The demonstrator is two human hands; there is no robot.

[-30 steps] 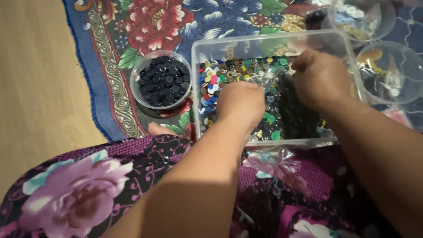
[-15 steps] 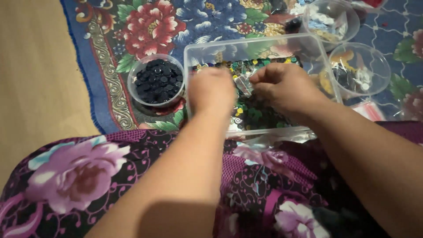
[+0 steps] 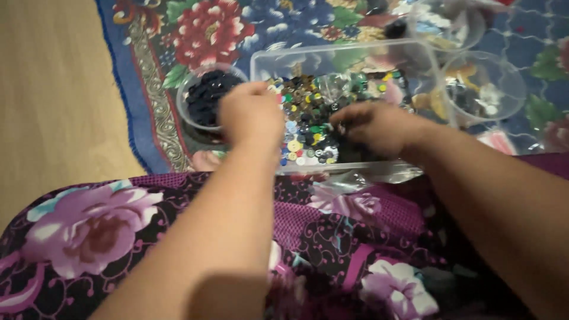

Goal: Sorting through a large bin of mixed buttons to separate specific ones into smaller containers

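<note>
We saw the left hand (image 3: 252, 115), fingers curled, grip unclear, beside the bowl (image 3: 204, 98), the right hand (image 3: 376, 124) pressing loosely into the buttons (image 3: 305, 127) in the tray (image 3: 332, 56).

We hold our left hand (image 3: 252, 115) at nine o'clock and right hand (image 3: 376, 125) at three over mixed coloured buttons (image 3: 305, 127) in the clear rectangular plastic tub (image 3: 332, 53).

No pkgs, labels, signs or screens visible in view.
</note>
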